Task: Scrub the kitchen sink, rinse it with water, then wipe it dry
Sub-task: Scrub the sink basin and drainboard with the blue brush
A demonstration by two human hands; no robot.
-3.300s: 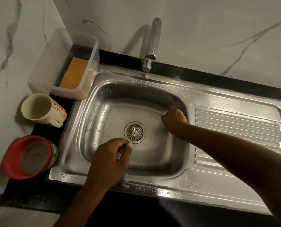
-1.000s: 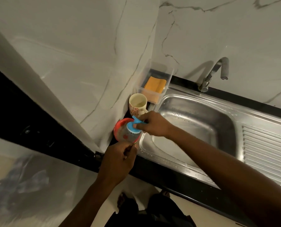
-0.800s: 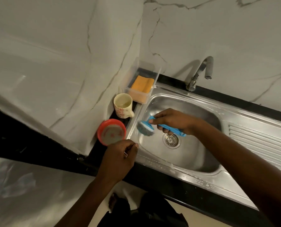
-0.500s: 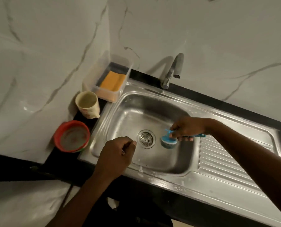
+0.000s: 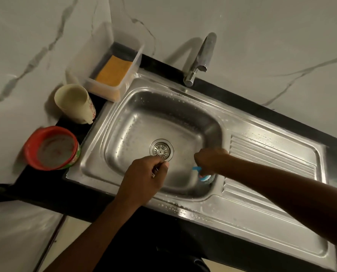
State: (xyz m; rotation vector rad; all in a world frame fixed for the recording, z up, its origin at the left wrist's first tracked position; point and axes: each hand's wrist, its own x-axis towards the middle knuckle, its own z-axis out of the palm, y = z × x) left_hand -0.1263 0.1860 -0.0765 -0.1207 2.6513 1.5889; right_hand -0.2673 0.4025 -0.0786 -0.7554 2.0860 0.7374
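Observation:
The steel sink (image 5: 136, 122) has a wet basin with a round drain strainer (image 5: 161, 149) in its floor. My right hand (image 5: 211, 160) grips a blue scrub brush (image 5: 203, 176) and holds its head against the basin's front right corner; most of the handle is hidden under the hand. My left hand (image 5: 144, 179) hovers over the basin's front edge with its fingers curled, pinching a small metallic thing that I cannot make out. The tap (image 5: 201, 59) behind the basin shows no running water.
A red tub (image 5: 51, 148) and a cream mug (image 5: 73, 104) stand on the black counter left of the sink. Behind them a clear plastic box (image 5: 124, 83) holds an orange sponge (image 5: 113, 70). The ribbed drainboard (image 5: 271, 154) lies to the right. Marble walls close the left and back.
My right hand dipped the brush at the red tub, brought it into the basin and has moved it from beside the drain to the front right corner. The left hand has stayed near the front edge.

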